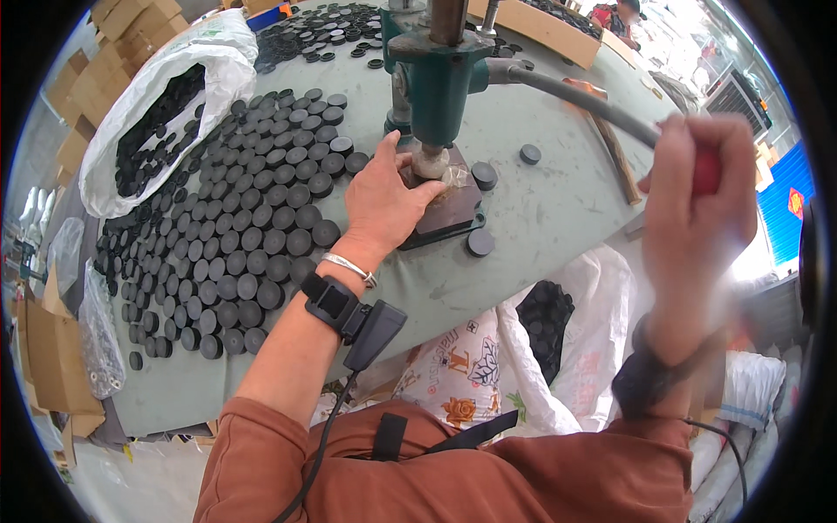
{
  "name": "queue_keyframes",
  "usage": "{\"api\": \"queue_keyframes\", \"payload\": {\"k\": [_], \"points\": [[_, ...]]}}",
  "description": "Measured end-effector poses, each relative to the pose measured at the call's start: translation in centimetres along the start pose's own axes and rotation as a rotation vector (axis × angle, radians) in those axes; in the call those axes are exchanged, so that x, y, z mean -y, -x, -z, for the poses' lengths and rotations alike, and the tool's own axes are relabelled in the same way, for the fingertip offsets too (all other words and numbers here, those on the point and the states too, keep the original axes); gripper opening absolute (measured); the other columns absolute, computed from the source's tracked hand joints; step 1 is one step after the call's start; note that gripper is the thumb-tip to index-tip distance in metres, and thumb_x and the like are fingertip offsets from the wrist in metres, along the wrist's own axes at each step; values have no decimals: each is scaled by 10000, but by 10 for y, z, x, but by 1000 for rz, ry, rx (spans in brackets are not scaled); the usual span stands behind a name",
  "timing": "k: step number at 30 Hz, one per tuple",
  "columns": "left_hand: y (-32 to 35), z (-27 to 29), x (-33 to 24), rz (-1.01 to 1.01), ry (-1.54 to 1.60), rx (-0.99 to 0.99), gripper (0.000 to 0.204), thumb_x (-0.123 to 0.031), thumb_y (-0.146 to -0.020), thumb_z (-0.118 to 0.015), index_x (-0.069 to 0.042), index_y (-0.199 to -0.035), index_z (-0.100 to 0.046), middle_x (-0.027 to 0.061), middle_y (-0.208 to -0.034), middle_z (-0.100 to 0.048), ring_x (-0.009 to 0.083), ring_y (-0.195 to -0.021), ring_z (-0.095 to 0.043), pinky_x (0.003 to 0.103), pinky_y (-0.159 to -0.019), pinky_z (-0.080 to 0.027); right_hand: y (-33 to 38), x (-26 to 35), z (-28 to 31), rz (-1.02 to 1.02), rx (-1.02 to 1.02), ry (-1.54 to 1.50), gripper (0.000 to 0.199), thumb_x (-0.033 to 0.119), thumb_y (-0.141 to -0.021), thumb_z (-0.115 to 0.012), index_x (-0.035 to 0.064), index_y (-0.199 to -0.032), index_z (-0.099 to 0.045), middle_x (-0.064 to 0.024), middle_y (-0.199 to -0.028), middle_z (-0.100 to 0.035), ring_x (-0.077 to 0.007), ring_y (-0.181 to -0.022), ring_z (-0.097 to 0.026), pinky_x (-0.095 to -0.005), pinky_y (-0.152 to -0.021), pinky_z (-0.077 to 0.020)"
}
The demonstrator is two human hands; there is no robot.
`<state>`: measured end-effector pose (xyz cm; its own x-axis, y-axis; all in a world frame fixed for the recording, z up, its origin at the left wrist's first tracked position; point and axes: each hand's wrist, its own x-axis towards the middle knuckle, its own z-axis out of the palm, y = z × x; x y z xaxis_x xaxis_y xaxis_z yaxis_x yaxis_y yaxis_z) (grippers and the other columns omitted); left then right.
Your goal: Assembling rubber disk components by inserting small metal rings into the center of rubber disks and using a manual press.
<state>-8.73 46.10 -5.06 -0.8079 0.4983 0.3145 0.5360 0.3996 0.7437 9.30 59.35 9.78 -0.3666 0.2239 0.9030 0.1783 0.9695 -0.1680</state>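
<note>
A green hand-lever press stands on the table, its ram with a whitish rounded tip lowered over the dark base plate. My left hand rests at the plate's left side, thumb and index finger spread apart around the tip. What lies right under the tip is hidden. My right hand, smeared by motion, is wrapped round the red knob at the end of the press's grey lever. Round black caps lie just right of the plate, one near its front corner.
Many black caps cover the table left of the press; more lie behind it. A white sack of caps lies at the far left. An open sack with black pieces hangs at the front edge. A hammer lies right; a person sits beyond.
</note>
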Motion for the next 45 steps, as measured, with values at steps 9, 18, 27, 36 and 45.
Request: {"api": "queue_keyframes", "payload": {"k": [9,18,27,36,45], "points": [[14,53,40,-79,-204,-142,458,-142,-711,-763,-39,-1129,-608,79,-959,-675,174,-811,-630,283,-727,-512,108,-15,-33,-26,-103,-344,210,-42,-829,-597,-2,-955,-435,-218,-872,-635,-168,-683,-615,-252,-616,-493],[-13,54,61,-363,-858,62,377,-269,-788,-687,-112,-1123,-615,60,-1084,-573,245,-1053,-503,388,-851,-404,67,-20,-10,149,-28,-227,159,-32,-837,-597,-6,-954,-493,-154,-862,-622,-144,-635,-554,-239,-606,-454],[-37,54,52,-240,-936,368,327,-187,-808,-647,-126,-1126,-593,69,-1081,-584,232,-1098,-500,450,-889,-348,-55,-16,-25,197,-92,-93,111,159,-886,-609,64,-932,-641,-27,-727,-620,-50,-531,-535,-187,-479,-416],[2,29,17,-235,-65,164,450,-99,-780,-686,12,-1196,-557,161,-1067,-613,239,-843,-632,313,-782,-509,-90,4,-49,144,-150,-329,67,36,-805,-542,-15,-762,-546,-6,-541,-469,-77,-487,-428,-258,-458,-367],[-5,9,-3,-110,-50,113,508,-180,-735,-730,-1,-1172,-543,115,-907,-671,237,-798,-648,322,-754,-508,-96,10,-47,215,-154,-177,81,41,-806,-557,-16,-753,-535,-6,-545,-466,-72,-498,-439,-251,-460,-375]]}}
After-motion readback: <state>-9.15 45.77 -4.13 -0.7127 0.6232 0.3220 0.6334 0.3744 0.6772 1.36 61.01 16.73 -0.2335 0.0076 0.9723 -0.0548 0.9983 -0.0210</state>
